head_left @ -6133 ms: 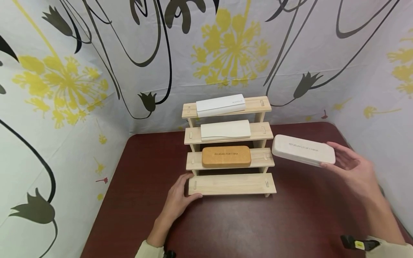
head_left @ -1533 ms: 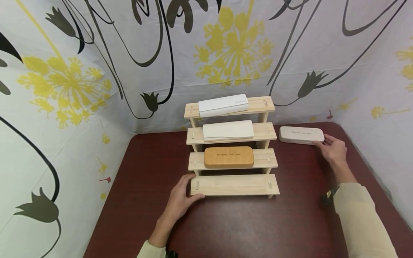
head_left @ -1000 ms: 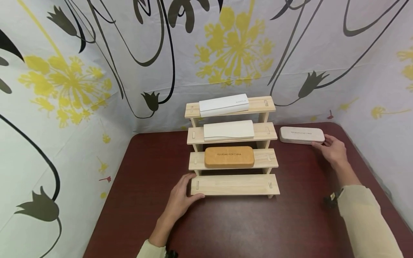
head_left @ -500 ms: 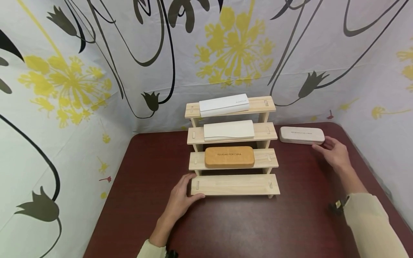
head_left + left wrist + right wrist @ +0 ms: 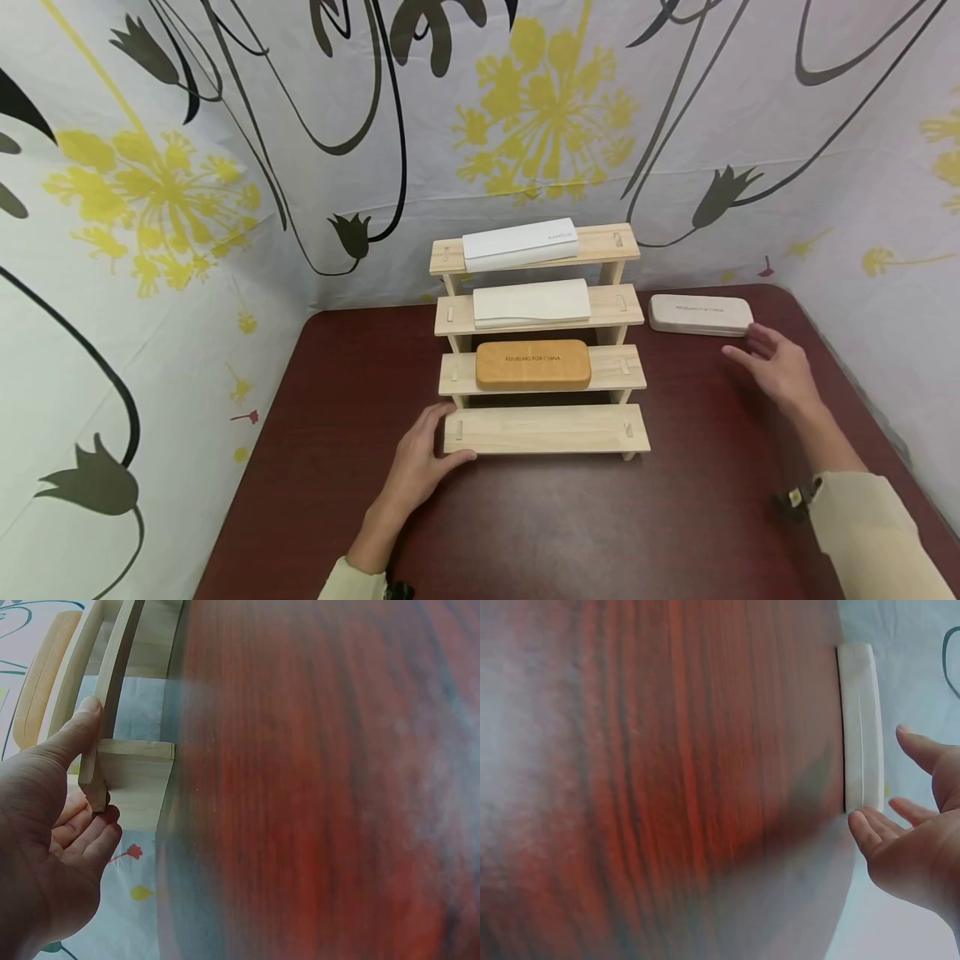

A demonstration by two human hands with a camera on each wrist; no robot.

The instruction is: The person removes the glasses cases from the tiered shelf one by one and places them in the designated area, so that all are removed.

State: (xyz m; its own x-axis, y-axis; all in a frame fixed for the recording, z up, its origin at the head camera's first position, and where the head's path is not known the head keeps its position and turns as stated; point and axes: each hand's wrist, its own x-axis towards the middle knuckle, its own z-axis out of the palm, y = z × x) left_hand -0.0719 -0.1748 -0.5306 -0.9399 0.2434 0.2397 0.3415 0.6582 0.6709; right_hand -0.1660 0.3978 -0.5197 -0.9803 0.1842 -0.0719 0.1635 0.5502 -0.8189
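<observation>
A stepped wooden display rack (image 5: 547, 429) stands at the middle of the table. My left hand (image 5: 414, 467) holds the left end of its lowest shelf; in the left wrist view, the thumb lies along the shelf edge and the fingers curl by its end. A cream glasses case (image 5: 701, 315) with small lettering lies flat on the table, right of the rack. Just off the case's right end is my right hand (image 5: 783, 371), thumb and fingers spread with nothing between them. In the right wrist view the fingertips lie close to the case (image 5: 862, 727); contact is unclear.
From top to bottom, the rack's upper shelves bear a white case (image 5: 521, 245), a cream case (image 5: 531, 303) and a tan glasses case (image 5: 533, 365). The dark red table (image 5: 555, 525) meets a flower-patterned cloth (image 5: 480, 125) at its back and sides.
The right hand has lowered the cream glasses case from the air to the table's back right, let go, and drawn slightly back. The left hand keeps its hold on the rack.
</observation>
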